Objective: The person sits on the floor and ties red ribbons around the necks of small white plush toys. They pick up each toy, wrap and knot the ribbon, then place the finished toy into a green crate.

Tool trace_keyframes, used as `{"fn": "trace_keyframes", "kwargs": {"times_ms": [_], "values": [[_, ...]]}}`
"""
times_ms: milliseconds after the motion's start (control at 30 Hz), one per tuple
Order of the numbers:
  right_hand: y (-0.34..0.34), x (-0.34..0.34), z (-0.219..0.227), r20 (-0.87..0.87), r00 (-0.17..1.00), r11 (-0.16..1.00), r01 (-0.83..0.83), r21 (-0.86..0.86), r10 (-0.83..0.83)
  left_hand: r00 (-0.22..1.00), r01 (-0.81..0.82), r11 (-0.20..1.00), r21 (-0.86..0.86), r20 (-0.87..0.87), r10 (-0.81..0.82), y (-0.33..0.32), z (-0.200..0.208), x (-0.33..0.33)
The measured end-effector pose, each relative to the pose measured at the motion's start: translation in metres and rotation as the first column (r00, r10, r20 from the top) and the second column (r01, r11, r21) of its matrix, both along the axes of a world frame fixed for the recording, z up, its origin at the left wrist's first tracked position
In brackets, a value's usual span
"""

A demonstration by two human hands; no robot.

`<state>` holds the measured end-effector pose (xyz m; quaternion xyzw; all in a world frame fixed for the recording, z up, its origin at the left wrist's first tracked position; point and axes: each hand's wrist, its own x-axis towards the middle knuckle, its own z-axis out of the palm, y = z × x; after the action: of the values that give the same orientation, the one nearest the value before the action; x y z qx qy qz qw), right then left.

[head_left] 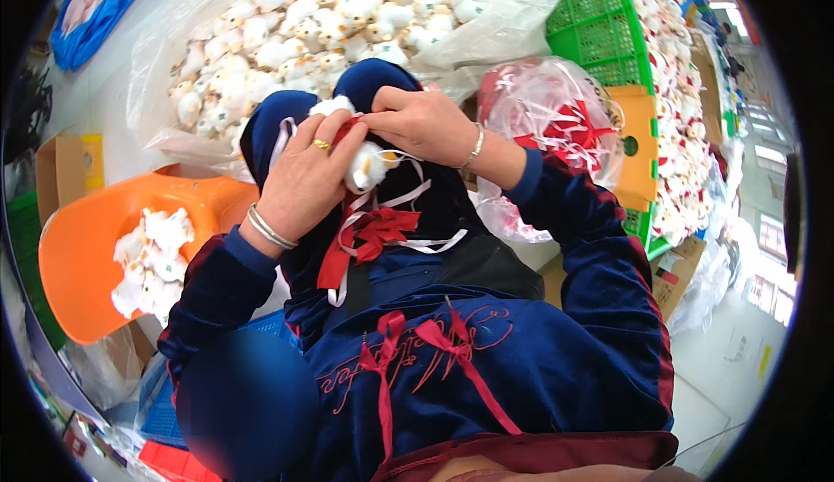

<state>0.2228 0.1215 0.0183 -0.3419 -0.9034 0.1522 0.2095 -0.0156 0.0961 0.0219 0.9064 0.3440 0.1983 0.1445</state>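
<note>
A small white plush toy (368, 168) with an orange beak-like patch is held over my lap between both hands. My left hand (311, 159), with a ring on one finger, is closed around it from the left. From the right, my right hand (423, 124) pinches at a bit of red cloth (349, 131) on the toy; the fingertips partly hide it. Several red cloth pieces with white ribbons (380, 232) lie on my lap just below the toy.
Ahead is a large pile of white plush toys (321, 22) on clear plastic sheeting. An orange chair (78, 247) at left carries more white toys. At right stand a plastic bag (547, 104) of red ribboned pieces and a green crate (599, 13); red-and-white toys lie beyond.
</note>
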Motion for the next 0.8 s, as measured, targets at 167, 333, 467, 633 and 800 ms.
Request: {"fn": "trace_keyframes", "kwargs": {"times_ms": [167, 333, 467, 633, 800], "values": [[0.001, 0.001, -0.002, -0.086, 0.995, 0.989, 0.036, -0.142, -0.049, 0.995, -0.026, 1.0, 0.007, 0.101, 0.026, 0.008, -0.006, -0.001], [0.01, -0.002, 0.008, -0.295, 0.949, 0.934, -0.002, -0.358, -0.111, 0.795, -0.12, 0.877, -0.465, 0.485, 0.365, 0.008, -0.006, -0.009], [0.003, -0.012, 0.058, -0.205, 0.88, 0.446, 0.009, -0.895, -0.429, 0.671, 0.086, 0.597, -0.798, 0.489, 0.558, 0.005, 0.017, -0.022], [-0.002, -0.008, 0.039, -0.175, 0.956, 0.657, 0.024, -0.754, -0.236, 0.685, 0.047, 0.312, -0.949, 0.259, 0.681, -0.001, 0.021, -0.02], [-0.01, -0.008, 0.031, -0.192, 0.964, 0.632, -0.033, -0.774, -0.185, 0.64, 0.035, 0.482, -0.876, 0.39, 0.662, -0.028, -0.003, -0.014]]}}
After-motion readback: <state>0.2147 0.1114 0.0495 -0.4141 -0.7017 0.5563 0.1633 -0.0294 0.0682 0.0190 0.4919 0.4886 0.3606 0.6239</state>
